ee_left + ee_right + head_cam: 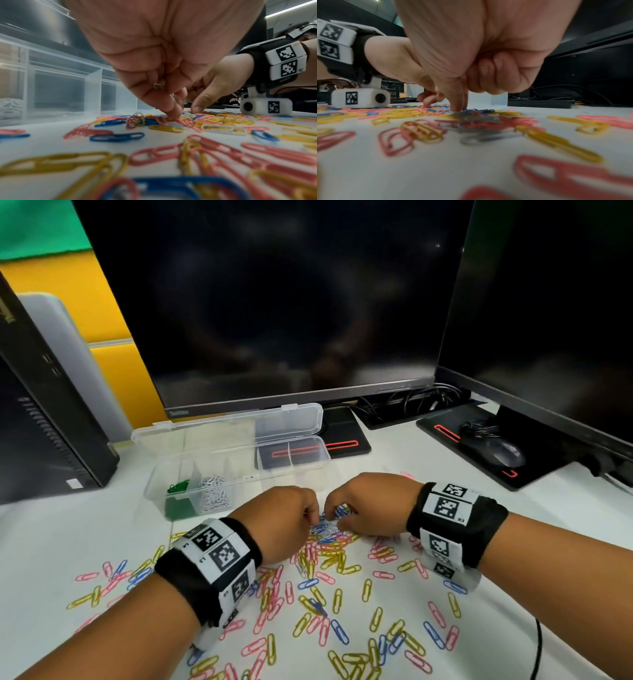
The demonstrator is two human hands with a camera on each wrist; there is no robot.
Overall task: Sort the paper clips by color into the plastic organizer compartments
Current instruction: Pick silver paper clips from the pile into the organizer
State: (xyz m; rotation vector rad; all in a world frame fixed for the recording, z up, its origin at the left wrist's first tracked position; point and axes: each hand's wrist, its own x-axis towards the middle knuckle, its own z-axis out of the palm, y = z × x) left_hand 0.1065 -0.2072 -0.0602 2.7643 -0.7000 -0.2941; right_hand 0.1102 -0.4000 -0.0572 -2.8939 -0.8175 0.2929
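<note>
Pink, yellow and blue paper clips [342, 604] lie strewn over the white desk. A heap with several blue clips [325, 529] sits between my hands. My left hand [310, 517] is curled over the heap, its fingertips [173, 113] pinching down into the clips. My right hand [334, 517] faces it, thumb and forefinger [458, 106] pinched on blue clips, its other fingers curled. The clear plastic organizer [260, 474] stands open just behind, with green clips [178, 486] and white clips [214, 491] in two left compartments; the others look bare.
Two dark monitors [291, 302] on black stands rise behind the organizer. A black mouse [507, 453] rests on the right stand base. A black computer case [44, 422] stands at the left. A thin black cable [537, 645] runs along the desk's near right.
</note>
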